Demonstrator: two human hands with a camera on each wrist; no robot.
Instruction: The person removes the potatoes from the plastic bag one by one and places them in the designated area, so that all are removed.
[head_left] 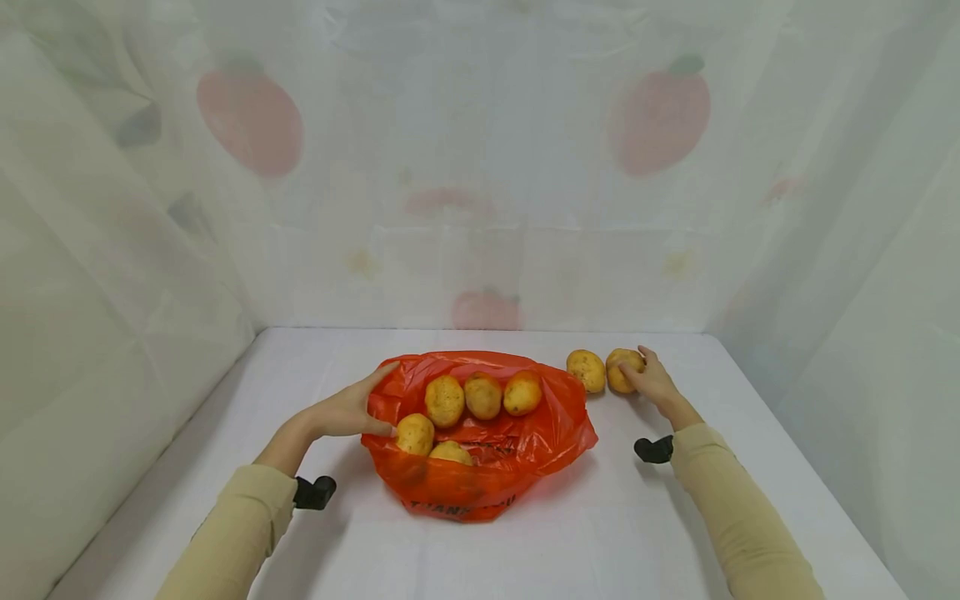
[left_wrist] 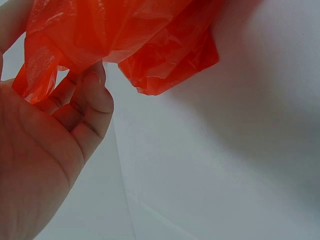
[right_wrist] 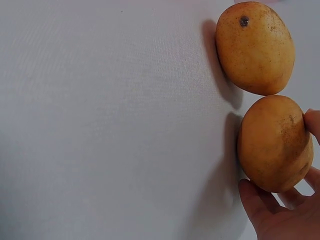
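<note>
A red plastic bag (head_left: pixel 558 421) lies open on the table, its mouth spread wide. Several potatoes (head_left: pixel 445 402) sit inside, and the front wall partly hides one of them. At the bag's left rim my left hand (head_left: pixel 347 411) grips the plastic; in the left wrist view its fingers curl against the red film (left_wrist: pixel 120 30). My right hand (head_left: pixel 657 385) holds a potato (head_left: pixel 622 367) to the right of the bag, thumb and fingers on its sides. Another potato (head_left: pixel 586 371) rests beside it, and the right wrist view shows the held potato (right_wrist: pixel 272 145) close against this second one (right_wrist: pixel 255 47).
A white cloth covers the table (head_left: pixel 375 554). Pale curtains with faded fruit prints (head_left: pixel 660 123) enclose the back and both sides. Each wrist carries a small black mount (head_left: pixel 315 493).
</note>
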